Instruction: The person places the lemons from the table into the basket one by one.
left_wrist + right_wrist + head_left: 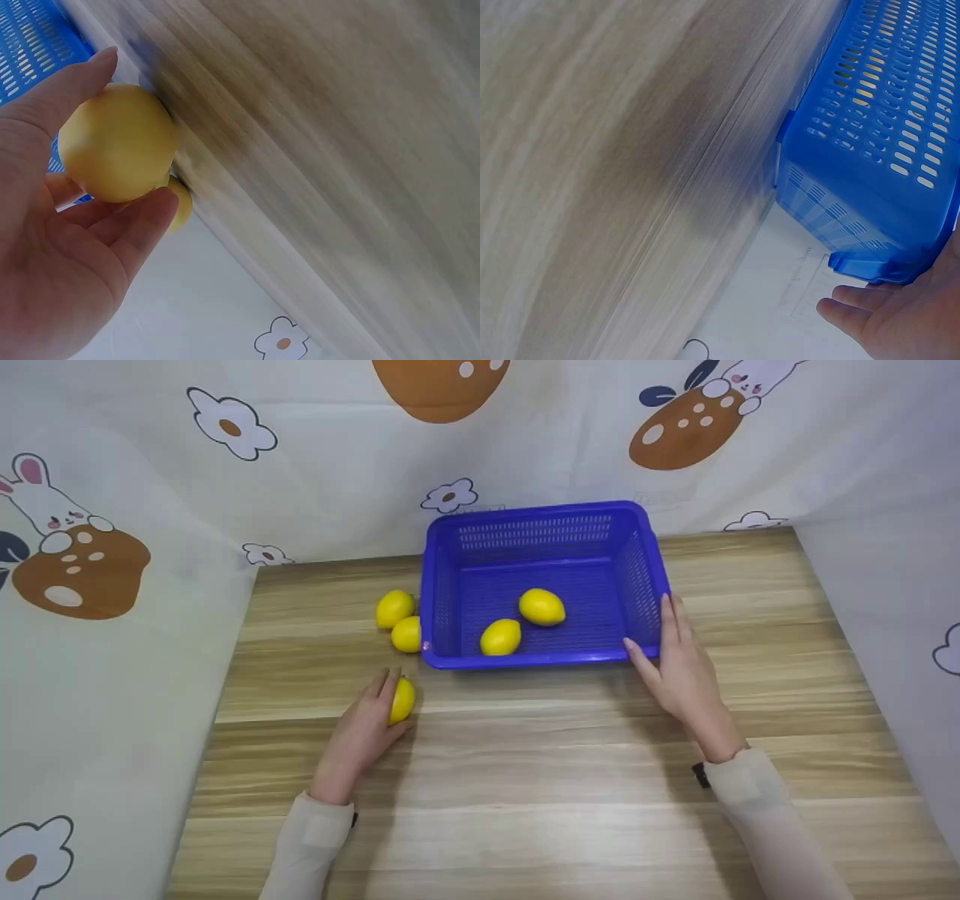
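Note:
My left hand point(365, 729) holds a yellow lemon point(403, 701) between thumb and fingers, low over the wooden table and in front of the basket's left corner. The left wrist view shows this lemon point(120, 142) close up, thumb on one side and fingertips on the other. A blue plastic basket point(525, 661) with slotted walls stands at the back. Inside it lie two lemons, one toward the middle point(541, 607) and one by the front wall point(500, 637). At the basket's front right corner, my right hand point(686, 679) grips the rim, thumb in front and fingers along the right side.
Two more lemons, a rear one point(394, 609) and a nearer one point(406, 635), lie on the table point(525, 780) against the basket's left side. A patterned cloth point(322, 472) hangs behind the table and along both its sides.

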A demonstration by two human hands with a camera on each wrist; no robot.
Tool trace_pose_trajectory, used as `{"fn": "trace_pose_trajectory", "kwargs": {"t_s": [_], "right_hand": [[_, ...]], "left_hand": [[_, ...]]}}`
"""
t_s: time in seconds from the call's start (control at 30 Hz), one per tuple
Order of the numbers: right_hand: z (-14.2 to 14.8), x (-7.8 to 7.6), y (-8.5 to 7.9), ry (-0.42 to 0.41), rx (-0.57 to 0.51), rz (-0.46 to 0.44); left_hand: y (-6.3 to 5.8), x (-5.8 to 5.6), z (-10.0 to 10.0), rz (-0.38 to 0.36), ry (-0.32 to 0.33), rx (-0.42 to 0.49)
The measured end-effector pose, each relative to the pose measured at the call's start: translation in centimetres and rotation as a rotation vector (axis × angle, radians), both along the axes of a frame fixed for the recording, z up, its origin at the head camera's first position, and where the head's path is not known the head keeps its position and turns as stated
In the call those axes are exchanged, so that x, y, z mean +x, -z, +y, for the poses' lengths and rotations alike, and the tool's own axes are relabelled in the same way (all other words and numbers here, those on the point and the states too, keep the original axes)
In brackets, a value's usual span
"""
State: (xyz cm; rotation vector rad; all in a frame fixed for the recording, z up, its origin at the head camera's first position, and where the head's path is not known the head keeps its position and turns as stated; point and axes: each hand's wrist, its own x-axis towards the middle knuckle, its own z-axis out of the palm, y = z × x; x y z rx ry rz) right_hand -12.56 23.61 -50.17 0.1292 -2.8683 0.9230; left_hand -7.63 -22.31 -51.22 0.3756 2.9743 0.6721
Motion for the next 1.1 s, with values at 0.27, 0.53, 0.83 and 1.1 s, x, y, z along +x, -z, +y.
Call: {"fn": "trace_pose_trajectory", "kwargs": {"t_s": [0.27,0.53,0.83,1.1], "right_hand": [[-0.01,0.22,0.11,-0.002,-0.004,-0.005],[0.07,0.27,0.07,-0.001,-0.005,-0.007],[0.01,0.21,0.0,0.001,-0.005,0.001],[0.0,0.07,0.03,0.002,-0.008,0.019]], "left_hand": [[0.18,-0.37,0.3,-0.023,0.0,-0.018],[0.52,-0.45,0.46,0.016,0.001,-0.027],[0.79,-0.29,0.41,0.087,0.03,-0.015],[0.45,-0.16,0.53,0.108,0.01,0.017]]}}
